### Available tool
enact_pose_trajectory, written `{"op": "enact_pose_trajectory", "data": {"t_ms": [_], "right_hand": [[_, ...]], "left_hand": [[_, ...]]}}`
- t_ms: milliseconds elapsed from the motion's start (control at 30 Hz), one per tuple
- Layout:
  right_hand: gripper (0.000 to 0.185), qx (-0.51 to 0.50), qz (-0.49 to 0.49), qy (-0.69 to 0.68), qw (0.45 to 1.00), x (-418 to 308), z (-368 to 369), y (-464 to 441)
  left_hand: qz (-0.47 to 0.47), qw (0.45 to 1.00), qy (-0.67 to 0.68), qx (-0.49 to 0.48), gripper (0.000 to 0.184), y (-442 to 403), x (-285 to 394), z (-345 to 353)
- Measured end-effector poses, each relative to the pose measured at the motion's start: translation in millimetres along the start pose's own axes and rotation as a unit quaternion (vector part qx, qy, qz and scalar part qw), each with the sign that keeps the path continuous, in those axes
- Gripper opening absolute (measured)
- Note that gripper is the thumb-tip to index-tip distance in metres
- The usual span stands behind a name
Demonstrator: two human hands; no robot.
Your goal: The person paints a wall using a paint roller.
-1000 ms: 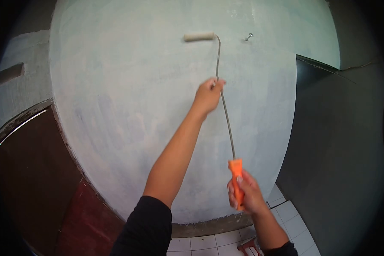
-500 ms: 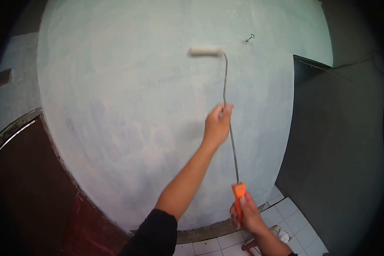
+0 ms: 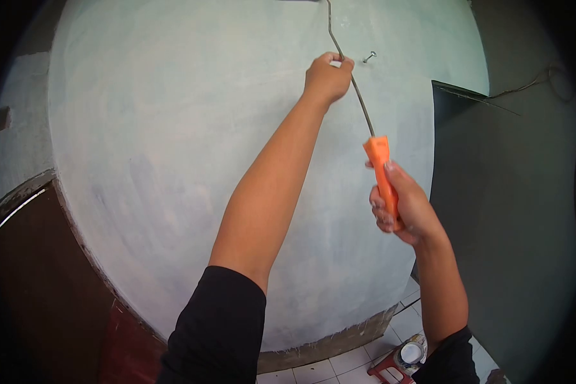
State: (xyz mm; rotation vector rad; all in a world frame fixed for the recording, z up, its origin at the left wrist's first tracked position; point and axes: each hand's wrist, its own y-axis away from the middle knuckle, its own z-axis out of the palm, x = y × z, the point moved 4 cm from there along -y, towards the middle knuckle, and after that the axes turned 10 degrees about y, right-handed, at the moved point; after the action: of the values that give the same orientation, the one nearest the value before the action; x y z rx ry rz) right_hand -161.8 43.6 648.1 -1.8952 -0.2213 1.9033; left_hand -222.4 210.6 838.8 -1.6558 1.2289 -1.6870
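Observation:
Both hands hold a long paint roller (image 3: 363,110) against a pale, patchily painted wall (image 3: 173,160). My left hand (image 3: 328,80) is closed round the thin metal rod near its upper bend. Lower and to the right, my right hand (image 3: 403,203) wraps the orange handle (image 3: 379,153), thumb along its side. Only a sliver of the roller head shows, at the top edge of the view; the rest is out of frame. A metal bolt (image 3: 370,56) sticks out of the wall just right of my left hand.
On the white tiled floor (image 3: 313,372), a paint can (image 3: 411,353) stands on a red stool (image 3: 384,368) at the lower right. A dark doorway (image 3: 38,275) lies to the left. A dark grey wall (image 3: 505,211) with a loose wire (image 3: 525,88) is on the right.
Both hands and the paint roller have moved up the wall, carrying the roller head almost out of the top of the view. The rod now leans further left at its top.

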Motion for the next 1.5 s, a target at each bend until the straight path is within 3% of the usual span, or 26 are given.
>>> {"op": "enact_pose_trajectory", "data": {"t_ms": [133,233,333,433,567,633,767,967,1100,1267,1400,1500], "right_hand": [[0.051,-0.025,0.008,0.023,0.999,83.4,-18.2,36.4],[0.055,-0.018,0.082,0.016,0.996,161.4,-19.9,91.8],[0.050,-0.018,0.159,-0.022,0.987,223.6,-19.9,153.7],[0.043,-0.054,0.171,-0.041,0.983,258.3,-22.2,194.1],[0.039,-0.071,0.182,-0.048,0.980,228.9,-38.6,179.7],[0.039,-0.072,0.145,-0.047,0.986,196.3,-47.4,150.3],[0.036,-0.079,0.116,-0.117,0.983,135.1,-59.9,89.5],[0.028,-0.136,0.034,-0.196,0.971,28.4,-68.5,36.6],[0.025,-0.145,0.020,-0.190,0.971,14.7,-82.4,34.6],[0.027,-0.127,0.069,-0.160,0.977,99.1,-90.6,69.0],[0.027,-0.118,0.149,-0.129,0.973,212.2,-100.8,132.4],[0.023,-0.100,0.167,-0.085,0.977,300.0,-110.3,190.7]], "left_hand": [[0.065,0.997,-0.043,0.001,0.034,29.3,-44.8,16.1],[0.081,0.995,-0.058,0.005,0.036,79.1,-103.4,26.9],[-0.041,0.999,0.016,-0.016,0.037,175.2,-144.5,44.4],[-0.126,0.989,0.073,0.007,0.030,240.4,-167.0,55.8],[-0.099,0.986,0.047,0.124,0.031,237.6,-137.7,61.6],[-0.037,0.985,0.032,0.167,0.040,206.4,-110.0,61.5],[0.092,0.981,-0.068,0.158,0.051,116.7,-81.7,52.4],[0.074,0.967,-0.167,0.180,0.057,13.7,-1.7,41.5],[0.037,0.967,-0.192,0.163,0.055,19.6,13.6,51.7],[0.020,0.974,-0.173,0.146,0.054,94.5,-48.0,65.6],[0.059,0.956,-0.258,0.129,0.053,213.4,-98.8,89.7],[0.016,0.954,-0.275,0.117,0.054,312.2,-136.8,110.3]]}}
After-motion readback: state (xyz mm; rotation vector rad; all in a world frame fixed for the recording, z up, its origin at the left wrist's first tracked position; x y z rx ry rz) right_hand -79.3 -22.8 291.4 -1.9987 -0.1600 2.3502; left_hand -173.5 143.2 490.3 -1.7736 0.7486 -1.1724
